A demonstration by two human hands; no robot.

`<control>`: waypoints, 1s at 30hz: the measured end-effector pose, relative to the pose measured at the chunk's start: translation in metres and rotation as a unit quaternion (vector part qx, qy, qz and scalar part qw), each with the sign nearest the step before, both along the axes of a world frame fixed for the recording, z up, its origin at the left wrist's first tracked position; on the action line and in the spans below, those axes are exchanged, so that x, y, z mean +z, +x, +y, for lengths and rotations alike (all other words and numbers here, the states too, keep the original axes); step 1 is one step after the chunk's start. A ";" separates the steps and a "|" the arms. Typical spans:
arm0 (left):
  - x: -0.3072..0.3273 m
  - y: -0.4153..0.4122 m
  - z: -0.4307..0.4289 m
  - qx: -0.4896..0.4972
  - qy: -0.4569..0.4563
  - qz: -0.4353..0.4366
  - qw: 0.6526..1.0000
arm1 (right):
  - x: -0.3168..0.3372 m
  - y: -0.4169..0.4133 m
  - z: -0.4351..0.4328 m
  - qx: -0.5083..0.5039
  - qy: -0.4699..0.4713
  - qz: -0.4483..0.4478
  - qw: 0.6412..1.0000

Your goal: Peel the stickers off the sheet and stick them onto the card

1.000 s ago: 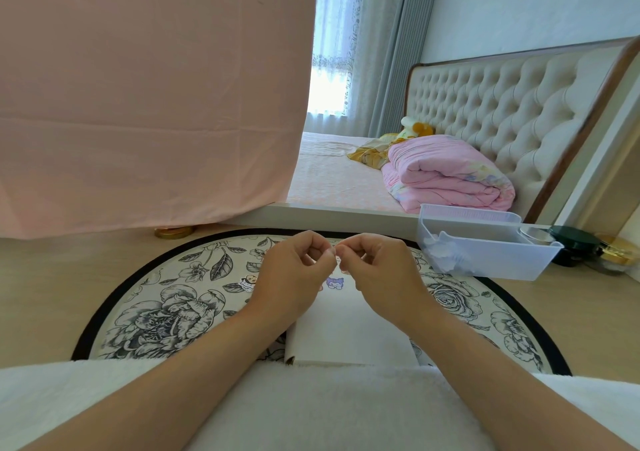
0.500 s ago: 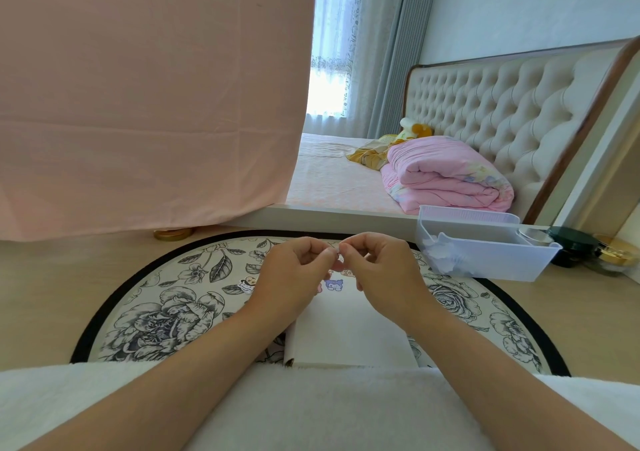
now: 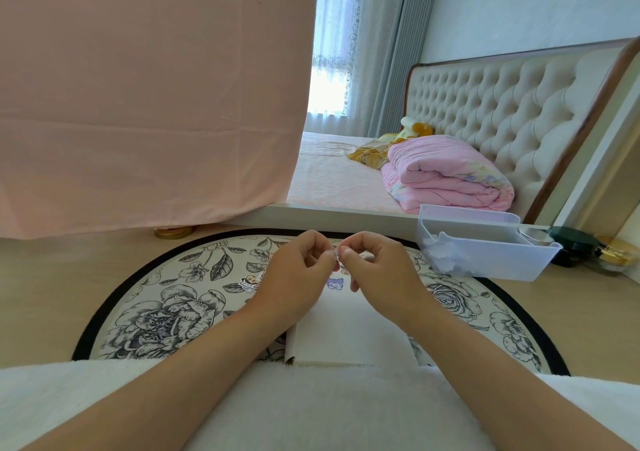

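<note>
A white card [image 3: 349, 329] lies on the round floral mat [image 3: 166, 312] in front of me, with a purple cartoon sticker [image 3: 334, 283] stuck near its far edge. Above the card, my left hand [image 3: 298, 277] and my right hand [image 3: 377, 274] meet fingertip to fingertip and pinch a small sticker piece [image 3: 336, 258] between them. The piece is mostly hidden by my fingers. A bee sticker [image 3: 250, 281] lies on the mat left of my left hand.
A translucent plastic bin [image 3: 485, 253] holding scraps stands at the mat's right edge. Dark green and gold lidded jars [image 3: 575, 246] stand behind it. A bed with a pink folded quilt [image 3: 446, 176] and a hanging pink sheet [image 3: 145, 97] lie beyond.
Both hands stay pinched together over the card; the fingers have shifted only slightly.
</note>
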State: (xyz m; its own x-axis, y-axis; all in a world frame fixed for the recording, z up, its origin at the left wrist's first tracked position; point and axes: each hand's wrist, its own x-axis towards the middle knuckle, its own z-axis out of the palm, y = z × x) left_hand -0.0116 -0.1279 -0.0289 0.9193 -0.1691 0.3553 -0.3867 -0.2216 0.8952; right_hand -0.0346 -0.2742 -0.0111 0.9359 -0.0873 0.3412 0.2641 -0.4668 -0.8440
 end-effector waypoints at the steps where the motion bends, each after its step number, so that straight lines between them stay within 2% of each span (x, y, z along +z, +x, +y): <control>1: -0.001 0.000 0.000 0.001 0.016 -0.011 1.000 | 0.001 -0.001 0.000 0.012 0.017 0.009 1.000; 4: -0.001 -0.001 0.000 0.013 0.044 -0.028 0.999 | 0.003 -0.002 -0.003 0.027 0.056 0.016 0.998; 7: -0.002 0.001 0.001 0.002 0.034 -0.025 0.999 | 0.003 0.000 -0.008 0.018 0.055 0.006 0.998; 13: 0.001 0.003 -0.001 0.020 0.042 -0.013 0.999 | 0.002 0.000 -0.014 0.004 -0.010 0.014 1.000; 22: 0.016 0.015 -0.023 0.000 0.069 0.016 0.997 | 0.022 0.005 -0.069 -0.076 -0.024 0.018 0.997; 26: 0.019 0.023 -0.041 -0.011 0.077 0.018 0.997 | 0.030 0.010 -0.113 -0.157 -0.075 -0.019 0.985; 30: 0.018 0.032 -0.058 -0.022 0.090 0.014 0.996 | 0.041 0.018 -0.153 -0.250 -0.186 -0.049 0.949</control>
